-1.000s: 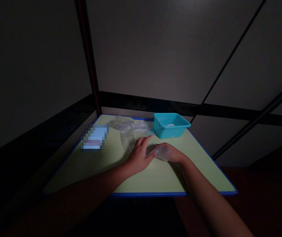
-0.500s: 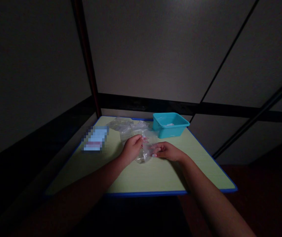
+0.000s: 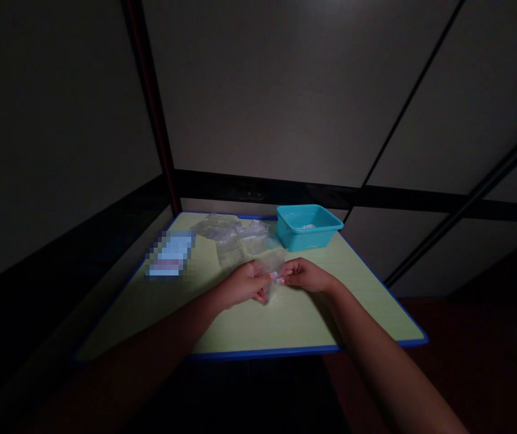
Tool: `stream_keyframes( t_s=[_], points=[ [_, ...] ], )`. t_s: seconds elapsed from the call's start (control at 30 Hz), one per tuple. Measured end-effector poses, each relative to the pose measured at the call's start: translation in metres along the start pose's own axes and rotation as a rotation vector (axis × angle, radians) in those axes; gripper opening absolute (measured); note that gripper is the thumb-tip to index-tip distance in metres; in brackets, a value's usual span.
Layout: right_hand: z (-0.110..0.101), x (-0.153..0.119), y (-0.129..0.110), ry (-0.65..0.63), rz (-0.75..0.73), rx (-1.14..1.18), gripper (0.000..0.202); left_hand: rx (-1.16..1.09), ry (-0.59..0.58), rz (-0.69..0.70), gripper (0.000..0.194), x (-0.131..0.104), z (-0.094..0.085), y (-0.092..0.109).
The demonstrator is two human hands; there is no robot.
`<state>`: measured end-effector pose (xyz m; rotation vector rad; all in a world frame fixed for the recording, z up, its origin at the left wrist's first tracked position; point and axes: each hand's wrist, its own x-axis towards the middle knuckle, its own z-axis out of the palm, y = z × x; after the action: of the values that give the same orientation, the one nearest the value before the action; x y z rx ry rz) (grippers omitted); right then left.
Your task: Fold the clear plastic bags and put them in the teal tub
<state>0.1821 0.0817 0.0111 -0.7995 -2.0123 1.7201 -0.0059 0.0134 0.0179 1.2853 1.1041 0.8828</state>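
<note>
Clear plastic film (image 3: 271,292) is pinched by the left hand (image 3: 241,284) and right hand (image 3: 309,276), apparently being worked between them, so the next move likely needs delicacy.

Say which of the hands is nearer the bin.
Right. The right hand is just in front of the bin, on its near side; the left hand is farther off, in front and to its left.
</note>
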Motion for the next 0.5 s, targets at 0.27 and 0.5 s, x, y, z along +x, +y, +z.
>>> stream_keyframes(
  t_s=[0.27,0.5],
  points=[
    [-0.0005,0.0007,0.0016,-0.052,-0.001,0.053,0.038,-0.023,-0.003,0.023,0.033,-0.0008,-0.0002,-0.0016],
    [-0.0048,0.003,0.0088,-0.037,0.012,-0.013,0.039,-0.025,-0.043,-0.027,0.028,0.0024,-0.0027,-0.0082]
  ],
)
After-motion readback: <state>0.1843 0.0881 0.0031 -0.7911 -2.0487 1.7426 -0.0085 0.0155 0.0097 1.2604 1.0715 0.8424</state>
